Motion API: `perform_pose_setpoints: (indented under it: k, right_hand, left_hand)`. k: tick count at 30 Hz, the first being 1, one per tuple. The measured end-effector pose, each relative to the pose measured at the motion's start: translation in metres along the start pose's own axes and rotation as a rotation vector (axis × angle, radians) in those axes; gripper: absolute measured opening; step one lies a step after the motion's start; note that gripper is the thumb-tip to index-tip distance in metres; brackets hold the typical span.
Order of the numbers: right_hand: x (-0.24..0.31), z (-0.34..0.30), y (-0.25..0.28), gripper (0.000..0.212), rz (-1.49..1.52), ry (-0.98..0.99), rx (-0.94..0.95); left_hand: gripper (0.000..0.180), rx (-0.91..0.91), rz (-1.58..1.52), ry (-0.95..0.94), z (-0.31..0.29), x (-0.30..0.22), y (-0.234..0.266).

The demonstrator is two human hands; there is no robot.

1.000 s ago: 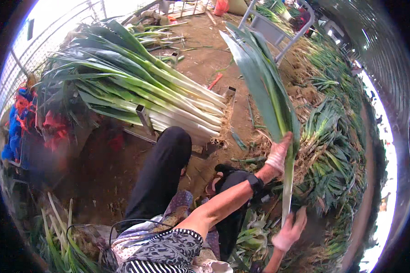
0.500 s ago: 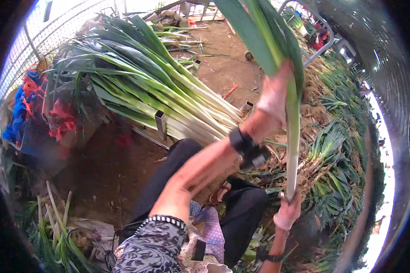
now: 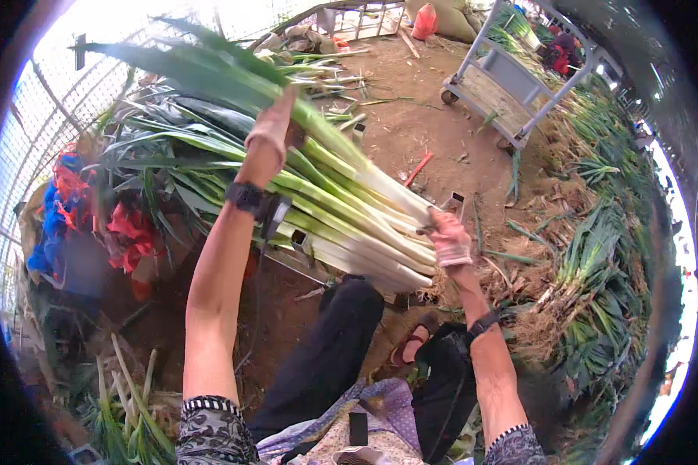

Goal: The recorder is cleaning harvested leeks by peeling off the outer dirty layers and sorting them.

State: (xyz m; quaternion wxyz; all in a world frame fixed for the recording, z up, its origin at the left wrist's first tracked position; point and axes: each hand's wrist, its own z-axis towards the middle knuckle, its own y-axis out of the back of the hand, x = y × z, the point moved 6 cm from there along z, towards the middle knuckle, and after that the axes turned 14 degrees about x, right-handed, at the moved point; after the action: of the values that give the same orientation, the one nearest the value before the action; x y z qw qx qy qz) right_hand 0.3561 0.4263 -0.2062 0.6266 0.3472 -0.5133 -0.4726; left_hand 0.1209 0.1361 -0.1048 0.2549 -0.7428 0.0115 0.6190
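Note:
A long leek, pale at the root end and dark green at the leaves, lies slantwise over a heap of leeks. Around its leafy part, at the upper left, is my left hand, gloved and closed. My right hand, in a pinkish glove, grips the root end of the same stalk. The heap rests on a low metal rack with short square posts, its white ends toward the right. The leaf tips of the held leek are blurred by motion.
Uncleaned leeks with roots and soil form a long pile on the right. A grey cart stands at the far right. Red and blue netting hangs at the left, above more leeks at lower left. My knees are just before the rack.
Both hands have carried the leek from the right, where it was upright, leftward onto the heap, tilting it over. My right hand has risen to the rack's right end.

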Motion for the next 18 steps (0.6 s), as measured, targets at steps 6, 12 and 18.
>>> perform_pose_setpoints:
  k: [6, 12, 18]
  right_hand:
    - [-0.024, 0.012, -0.045, 0.040, -0.146, -0.065, 0.206]
    - [-0.013, 0.021, -0.045, 0.043, -0.041, -0.086, 0.285]
    - [-0.017, 0.017, -0.042, 0.039, -0.131, -0.102, 0.214]
  left_hand:
    - [0.037, -0.082, 0.500, 0.225, -0.007, 0.024, 0.042]
    - [0.034, 0.072, 1.693, -0.463, 0.006, 0.010, -0.021]
    - [0.036, 0.264, 2.029, -0.185, 0.012, 0.046, -0.017]
